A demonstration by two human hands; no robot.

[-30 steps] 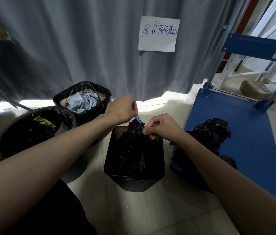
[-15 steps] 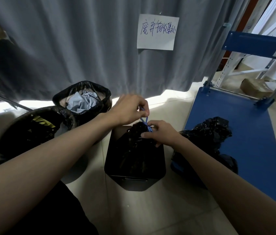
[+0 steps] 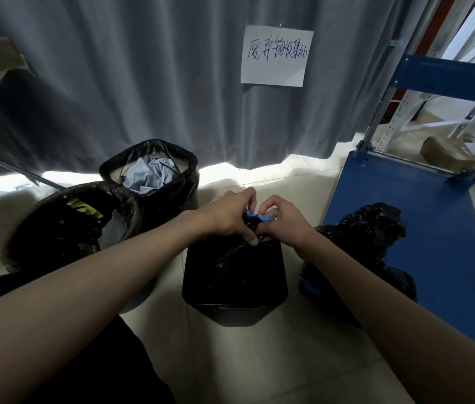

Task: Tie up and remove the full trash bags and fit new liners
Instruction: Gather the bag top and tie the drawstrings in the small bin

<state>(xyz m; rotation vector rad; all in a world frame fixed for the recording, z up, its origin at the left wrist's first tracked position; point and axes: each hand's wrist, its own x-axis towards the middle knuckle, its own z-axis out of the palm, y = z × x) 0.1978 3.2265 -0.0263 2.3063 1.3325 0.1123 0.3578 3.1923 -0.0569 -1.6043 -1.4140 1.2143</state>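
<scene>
cinching the knot is where the work stands in the head view, the only view there is: the left hand (image 3: 230, 214) and the right hand (image 3: 284, 221) have come together until their knuckles nearly touch, both closed in a pinch on the blue drawstring (image 3: 256, 220) at the gathered neck of the black trash bag (image 3: 230, 263), which sits inside the square black bin (image 3: 235, 290) on the pale floor. a second ago the hands were apart with a short blue length stretched between them above the bag; half a second ago they had drawn closer and dropped toward the neck; now the string is bunched into a small lump between the fingertips, so the tie looks nearly finished, though whether the knot is fully seated cannot be told because the fingers cover it. the bag has not left the bin, so lifting it out and fitting a liner are still to do here. nothing else has shifted: the lined bin with crumpled pale paper (image 3: 150, 176) behind, the larger round lined bin (image 3: 64, 225) to the left, and an already tied black bag (image 3: 367, 228) resting at the near edge of the blue cart (image 3: 422, 205) on the right.
</scene>
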